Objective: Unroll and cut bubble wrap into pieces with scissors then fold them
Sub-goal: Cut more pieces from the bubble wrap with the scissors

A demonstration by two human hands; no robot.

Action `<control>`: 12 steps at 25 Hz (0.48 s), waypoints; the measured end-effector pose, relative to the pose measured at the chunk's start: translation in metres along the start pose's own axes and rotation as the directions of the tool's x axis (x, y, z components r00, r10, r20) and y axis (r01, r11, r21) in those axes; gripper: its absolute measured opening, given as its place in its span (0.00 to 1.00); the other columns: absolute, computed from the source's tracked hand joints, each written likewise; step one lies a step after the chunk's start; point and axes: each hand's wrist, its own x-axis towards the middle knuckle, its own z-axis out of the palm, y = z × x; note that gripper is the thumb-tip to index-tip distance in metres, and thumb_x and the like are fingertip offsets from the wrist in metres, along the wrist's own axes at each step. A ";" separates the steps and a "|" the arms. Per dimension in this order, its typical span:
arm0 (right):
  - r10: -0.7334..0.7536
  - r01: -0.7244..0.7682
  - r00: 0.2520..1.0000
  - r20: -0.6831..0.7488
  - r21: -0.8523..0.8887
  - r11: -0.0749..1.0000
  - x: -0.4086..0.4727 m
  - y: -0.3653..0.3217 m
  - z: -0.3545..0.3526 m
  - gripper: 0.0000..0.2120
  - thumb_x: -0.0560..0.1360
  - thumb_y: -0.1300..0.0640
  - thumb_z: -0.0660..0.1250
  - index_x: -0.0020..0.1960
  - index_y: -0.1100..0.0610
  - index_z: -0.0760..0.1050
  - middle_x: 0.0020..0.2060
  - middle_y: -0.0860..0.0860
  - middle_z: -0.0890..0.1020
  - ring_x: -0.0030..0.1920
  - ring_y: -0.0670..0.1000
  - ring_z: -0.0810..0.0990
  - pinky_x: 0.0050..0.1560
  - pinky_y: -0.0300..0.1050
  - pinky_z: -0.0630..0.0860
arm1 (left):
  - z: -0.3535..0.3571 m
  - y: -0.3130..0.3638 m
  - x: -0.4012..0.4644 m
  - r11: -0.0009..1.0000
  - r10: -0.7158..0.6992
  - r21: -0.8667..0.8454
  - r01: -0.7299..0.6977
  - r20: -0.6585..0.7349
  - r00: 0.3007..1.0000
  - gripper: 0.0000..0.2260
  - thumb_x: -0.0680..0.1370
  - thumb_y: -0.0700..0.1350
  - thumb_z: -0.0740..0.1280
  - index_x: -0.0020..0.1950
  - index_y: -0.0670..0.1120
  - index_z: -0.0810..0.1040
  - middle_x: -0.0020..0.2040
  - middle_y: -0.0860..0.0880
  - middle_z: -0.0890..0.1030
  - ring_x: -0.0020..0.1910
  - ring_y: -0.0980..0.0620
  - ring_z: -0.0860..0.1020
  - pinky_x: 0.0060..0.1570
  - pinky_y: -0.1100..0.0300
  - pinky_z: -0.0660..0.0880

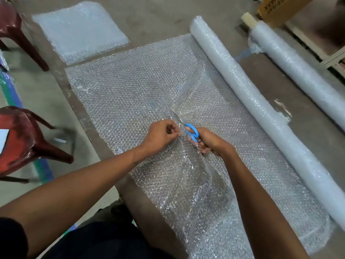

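We're watching the clear bubble wrap sheet [119, 94] lying unrolled on the floor — blue-handled scissors [188, 130] slicing up its middle, the roll [242, 90] lying alongside, a folded stack [80, 32] sitting beyond.

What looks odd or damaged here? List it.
Nothing looks damaged. The clear bubble wrap sheet puckers up along the cut line, where the left hand pinches it and the right hand works the blue-handled scissors.
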 end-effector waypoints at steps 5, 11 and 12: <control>-0.031 0.031 0.999 0.012 0.034 0.999 0.012 -0.008 0.005 0.28 0.86 0.38 0.58 0.52 0.61 0.81 0.30 0.48 0.77 0.22 0.46 0.66 0.22 0.38 0.64 | -0.007 0.000 0.000 1.000 -0.012 -0.028 0.013 0.015 1.000 0.05 0.78 0.42 0.77 0.50 0.50 0.84 0.43 0.55 0.84 0.41 0.64 0.82 0.43 0.71 0.78; -0.021 0.018 0.999 0.031 0.072 0.997 0.023 -0.012 0.006 0.27 0.86 0.38 0.58 0.56 0.62 0.78 0.29 0.50 0.77 0.21 0.46 0.66 0.20 0.37 0.62 | -0.017 -0.001 0.007 0.999 0.002 -0.034 0.001 0.068 0.998 0.05 0.77 0.44 0.78 0.50 0.48 0.85 0.43 0.55 0.84 0.39 0.66 0.80 0.41 0.73 0.76; -0.012 0.008 0.999 0.042 0.101 0.995 0.023 -0.013 0.006 0.26 0.87 0.38 0.57 0.55 0.61 0.78 0.30 0.50 0.78 0.20 0.45 0.66 0.19 0.37 0.61 | -0.018 -0.002 0.007 0.999 0.008 -0.032 -0.006 0.075 0.997 0.05 0.77 0.43 0.79 0.49 0.48 0.85 0.42 0.56 0.84 0.38 0.67 0.80 0.41 0.73 0.75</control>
